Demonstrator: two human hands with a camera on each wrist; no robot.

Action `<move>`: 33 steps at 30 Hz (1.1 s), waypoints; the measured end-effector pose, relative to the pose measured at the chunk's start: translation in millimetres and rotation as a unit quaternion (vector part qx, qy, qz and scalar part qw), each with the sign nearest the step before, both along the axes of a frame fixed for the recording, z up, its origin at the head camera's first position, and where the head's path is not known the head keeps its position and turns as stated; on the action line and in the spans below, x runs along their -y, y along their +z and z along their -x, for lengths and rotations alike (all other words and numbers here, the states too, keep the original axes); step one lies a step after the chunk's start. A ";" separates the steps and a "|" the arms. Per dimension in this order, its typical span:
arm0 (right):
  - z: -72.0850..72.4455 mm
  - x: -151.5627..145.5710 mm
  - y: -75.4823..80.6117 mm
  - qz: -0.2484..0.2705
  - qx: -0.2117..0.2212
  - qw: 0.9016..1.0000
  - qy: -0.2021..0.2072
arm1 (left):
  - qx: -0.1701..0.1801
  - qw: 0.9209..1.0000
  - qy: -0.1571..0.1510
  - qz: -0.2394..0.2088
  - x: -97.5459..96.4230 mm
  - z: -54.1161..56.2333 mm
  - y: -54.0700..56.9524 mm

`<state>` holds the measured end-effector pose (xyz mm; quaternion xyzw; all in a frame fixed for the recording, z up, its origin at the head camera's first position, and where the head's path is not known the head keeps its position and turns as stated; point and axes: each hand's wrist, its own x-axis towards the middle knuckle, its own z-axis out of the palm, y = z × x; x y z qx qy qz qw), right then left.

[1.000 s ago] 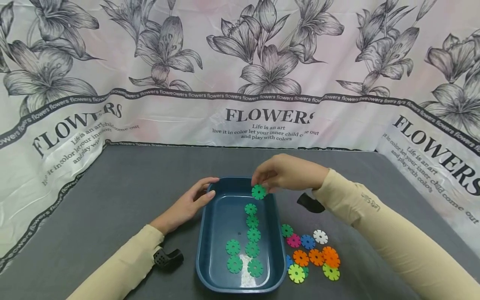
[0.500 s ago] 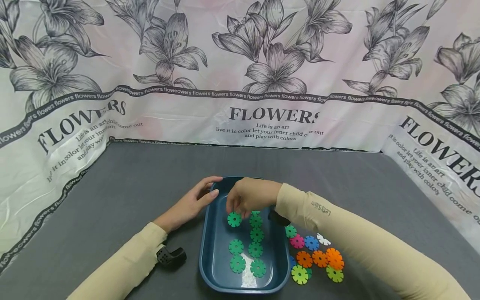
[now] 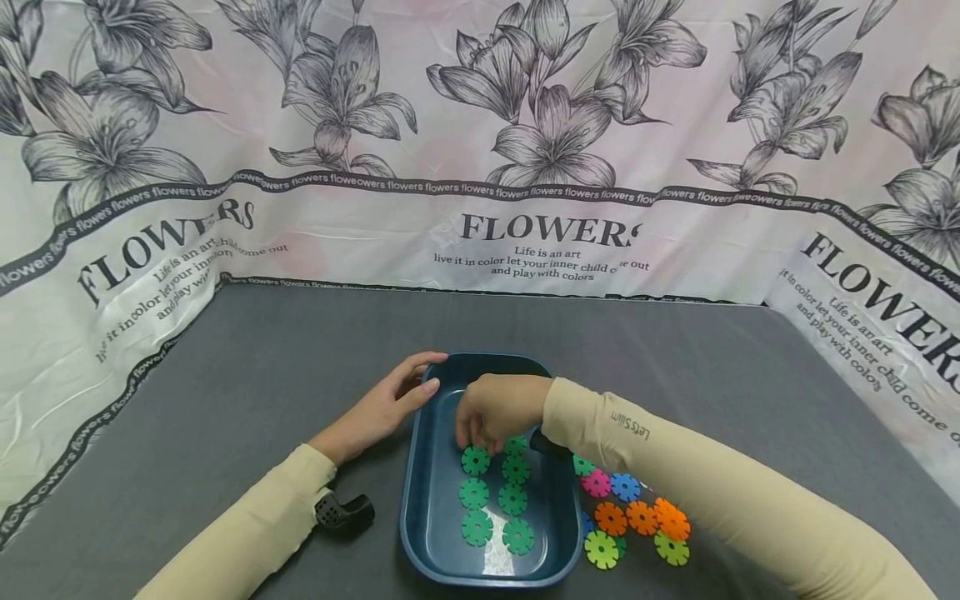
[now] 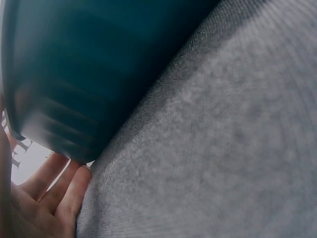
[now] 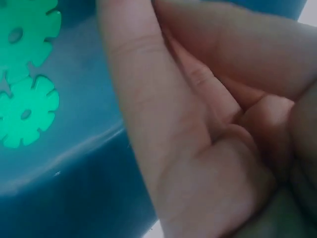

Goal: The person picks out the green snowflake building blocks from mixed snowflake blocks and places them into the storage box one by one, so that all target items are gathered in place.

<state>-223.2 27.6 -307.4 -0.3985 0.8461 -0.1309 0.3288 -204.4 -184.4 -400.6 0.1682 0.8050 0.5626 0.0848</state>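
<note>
My right hand (image 3: 502, 410) reaches into the blue tray (image 3: 417, 533) and pinches a green notched plastic disc (image 3: 476, 461) by its far edge, close over the tray floor. That disc lines up beyond two others in the left column, the nearer one a green disc (image 3: 477, 528). Beside it runs a longer column of green discs (image 3: 513, 500), its far end hidden by the hand. In the right wrist view the fingers fill the middle, with green discs (image 5: 26, 113) at left. My left hand (image 3: 378, 411) rests at the tray's far left corner, fairly straight fingers (image 4: 69, 191) touching the outer wall.
Loose notched discs lie on the grey cloth right of the tray, among them an orange disc (image 3: 611, 518), a blue disc (image 3: 625, 486) and a yellow-green disc (image 3: 602, 550). My right sleeve (image 3: 697, 450) passes over that side. A flower-printed curtain (image 3: 360, 233) stands behind.
My right hand has brought the green disc from above the tray's far right rim leftward, down and nearer, to the end of the left column. The left hand stays at the corner.
</note>
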 end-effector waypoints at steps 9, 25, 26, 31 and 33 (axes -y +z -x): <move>-3.3 -2.1 -0.9 -0.010 -0.020 1.000 0.005 | 0.000 1.000 -0.002 0.003 -1.9 -0.1 0.2; -45.6 -96.0 54.5 0.131 -0.157 0.979 0.004 | -0.001 1.000 0.011 0.017 -2.1 -0.5 0.1; -49.8 -105.3 54.3 0.134 -0.163 0.978 -0.006 | -0.001 1.000 0.012 0.017 -1.8 -0.3 0.3; -57.7 -141.9 37.4 0.124 -0.142 0.980 -0.057 | 0.001 1.000 0.014 0.018 -1.0 -0.8 0.7; -55.5 -150.1 25.5 0.121 -0.119 0.983 -0.072 | 0.002 1.000 0.013 0.019 -1.5 -1.2 0.9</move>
